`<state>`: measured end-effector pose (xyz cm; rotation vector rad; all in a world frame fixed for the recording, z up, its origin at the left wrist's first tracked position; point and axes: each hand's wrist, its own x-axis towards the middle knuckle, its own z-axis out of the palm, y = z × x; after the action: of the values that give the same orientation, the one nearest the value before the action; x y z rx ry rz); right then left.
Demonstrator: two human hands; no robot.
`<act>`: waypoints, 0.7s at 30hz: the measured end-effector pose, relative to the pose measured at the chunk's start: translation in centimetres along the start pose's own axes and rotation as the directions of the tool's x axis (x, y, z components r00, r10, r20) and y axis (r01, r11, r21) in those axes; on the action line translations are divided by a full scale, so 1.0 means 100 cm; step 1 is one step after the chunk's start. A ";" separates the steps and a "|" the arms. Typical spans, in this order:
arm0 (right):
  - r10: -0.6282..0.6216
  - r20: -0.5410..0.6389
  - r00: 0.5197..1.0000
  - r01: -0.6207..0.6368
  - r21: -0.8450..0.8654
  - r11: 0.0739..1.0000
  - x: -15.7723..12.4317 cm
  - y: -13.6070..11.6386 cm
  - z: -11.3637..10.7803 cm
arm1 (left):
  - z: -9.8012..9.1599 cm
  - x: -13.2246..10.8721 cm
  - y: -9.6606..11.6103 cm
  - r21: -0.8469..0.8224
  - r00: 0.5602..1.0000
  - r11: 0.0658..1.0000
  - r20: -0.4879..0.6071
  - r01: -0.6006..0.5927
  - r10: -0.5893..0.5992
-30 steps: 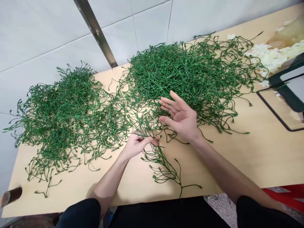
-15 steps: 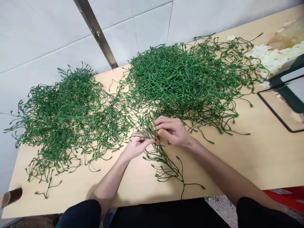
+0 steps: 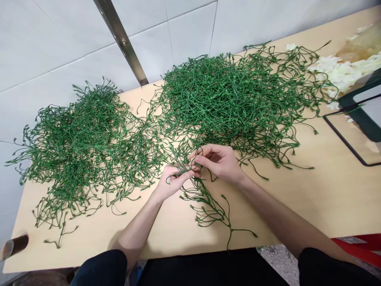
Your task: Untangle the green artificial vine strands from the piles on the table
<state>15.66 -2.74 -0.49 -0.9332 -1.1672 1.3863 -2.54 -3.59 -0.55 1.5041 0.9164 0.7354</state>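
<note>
A bunch of green plastic stems (image 3: pixel 208 200) hangs from between my hands toward the table's front edge, its branched tips spread out. My left hand (image 3: pixel 174 182) is closed round the bunch, thumb pressed across it. Just to its right, my right hand (image 3: pixel 218 162) pinches a thin stem between thumb and forefinger at the top of the bunch. Behind my hands lies a large heap of green stems (image 3: pixel 226 95). Another heap (image 3: pixel 71 147) spreads over the left side, and loose stems join the two.
The pale wooden table (image 3: pixel 297 202) stands against a tiled wall (image 3: pixel 190 31) with a metal strip (image 3: pixel 123 41). White flowers (image 3: pixel 342 73) and a black-framed object (image 3: pixel 361 119) are at the right. A dark cylinder (image 3: pixel 18 245) is at the left front edge.
My right hand's thumb and forefinger have come together on a stem, and its fingers are more curled. My left hand has barely moved and still holds the bunch.
</note>
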 end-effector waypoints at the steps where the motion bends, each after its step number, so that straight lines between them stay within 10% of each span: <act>1: 0.001 -0.011 1.000 -0.001 0.010 1.000 0.000 0.001 0.001 | 0.000 0.000 -0.001 0.010 1.000 1.000 -0.007 0.005 -0.005; 13: -0.170 0.249 0.953 0.217 -0.172 0.961 0.004 -0.003 -0.008 | 0.006 0.003 0.004 -0.047 0.996 0.999 -0.092 0.014 -0.018; 21: 0.033 0.220 0.975 -0.029 -0.023 0.999 0.001 -0.003 -0.005 | 0.005 0.004 0.007 0.010 0.999 1.000 -0.050 -0.010 0.011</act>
<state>16.23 -2.59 -0.31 -0.8293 -1.3382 1.5354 -1.87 -3.52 0.04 1.5058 0.9517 0.7807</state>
